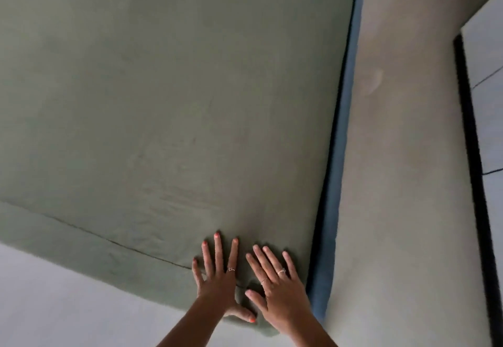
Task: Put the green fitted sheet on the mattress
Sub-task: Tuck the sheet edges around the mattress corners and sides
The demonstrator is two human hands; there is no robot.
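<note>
Both grips lie flat with fingers straight and spread, clamped on nothing, as I look down from the head view. My left hand (217, 278) presses palm-down on the near corner of the green fitted sheet (168, 96), its fingers pointing away from me and its thumb hooked down over the rounded corner edge. My right hand (277, 292) lies just beside it, touching the same corner, its fingers angled up and to the left, its thumb pointing toward the left hand. Both forearms come in from the bottom edge, close together. I see rings on fingers of each hand.

That sheet covers the top of the mattress (95, 246) and wraps down its near side, with a seam line running along the near edge and faint creases near my hands. A blue strip (334, 183) shows along the right side of the bed, against a pale wall (402, 156). Pale floor (68, 306) lies below the near edge.
</note>
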